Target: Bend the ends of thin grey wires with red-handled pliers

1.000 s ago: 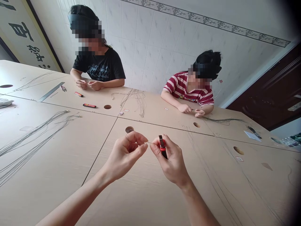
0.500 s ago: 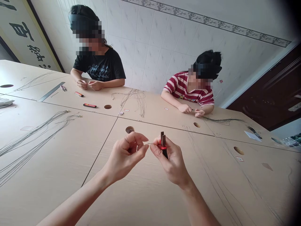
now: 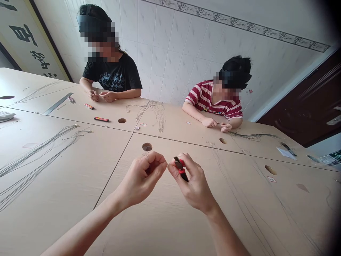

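Note:
My left hand [image 3: 145,176] is closed in a pinch, thumb against forefinger, at the end of a thin dark cord that is mostly hidden by the fingers. Its fingertips meet those of my right hand [image 3: 193,183], just above the table. In my right hand are pliers [image 3: 182,170] with red and black handles, their metal jaws pointing up and to the left. The thumb and forefinger of that hand also pinch at the small spot between both hands, where a tiny piece is too small to make out.
Bundles of thin cords [image 3: 48,151] lie on the table [image 3: 160,227] at left, with more cords [image 3: 157,112] farther back. Two red-and-black cases [image 3: 101,119] and a steel ruler [image 3: 58,104] lie beyond. Two people [image 3: 114,76] sit opposite, hands busy. Round holes [image 3: 147,146] pierce the tabletop.
My left fingers have curled in and closed up to the right fingertips, covering the short bit of cord seen between them. The pliers have tipped to the left.

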### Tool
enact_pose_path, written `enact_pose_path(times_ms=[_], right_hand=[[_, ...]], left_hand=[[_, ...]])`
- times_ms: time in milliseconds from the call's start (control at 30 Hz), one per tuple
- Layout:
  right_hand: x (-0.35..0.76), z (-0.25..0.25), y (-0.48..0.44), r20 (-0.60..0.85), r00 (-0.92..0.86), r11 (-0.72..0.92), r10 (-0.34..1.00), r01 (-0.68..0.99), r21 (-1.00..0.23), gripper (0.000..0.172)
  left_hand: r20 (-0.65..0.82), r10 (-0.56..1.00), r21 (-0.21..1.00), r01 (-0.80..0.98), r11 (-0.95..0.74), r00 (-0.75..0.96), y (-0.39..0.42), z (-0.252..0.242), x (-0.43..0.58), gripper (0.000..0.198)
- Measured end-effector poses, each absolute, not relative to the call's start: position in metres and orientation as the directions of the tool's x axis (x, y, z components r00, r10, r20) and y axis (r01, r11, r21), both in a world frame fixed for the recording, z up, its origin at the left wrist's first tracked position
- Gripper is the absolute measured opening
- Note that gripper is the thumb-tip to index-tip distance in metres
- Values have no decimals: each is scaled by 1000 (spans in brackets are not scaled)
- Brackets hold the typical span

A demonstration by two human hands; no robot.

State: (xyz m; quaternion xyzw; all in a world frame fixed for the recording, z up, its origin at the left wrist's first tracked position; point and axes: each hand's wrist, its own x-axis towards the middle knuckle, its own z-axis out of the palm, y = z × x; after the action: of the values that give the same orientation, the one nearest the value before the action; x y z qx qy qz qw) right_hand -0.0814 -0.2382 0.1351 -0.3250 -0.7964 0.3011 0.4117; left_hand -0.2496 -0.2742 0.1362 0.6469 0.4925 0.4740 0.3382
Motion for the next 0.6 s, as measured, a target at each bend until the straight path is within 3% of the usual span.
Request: enact_pose_path(times_ms=[367,600], right_hand=[[-78,127,-229,646,-559,854,520,336,-398,32],[-79,130,-231,589,-493,757,640,271,-595,18]], left_hand=[[-162,976,987,43,157,148,-270,146,-257,23],[-126,989,991,-32,129,77,-271,143,-257,19]])
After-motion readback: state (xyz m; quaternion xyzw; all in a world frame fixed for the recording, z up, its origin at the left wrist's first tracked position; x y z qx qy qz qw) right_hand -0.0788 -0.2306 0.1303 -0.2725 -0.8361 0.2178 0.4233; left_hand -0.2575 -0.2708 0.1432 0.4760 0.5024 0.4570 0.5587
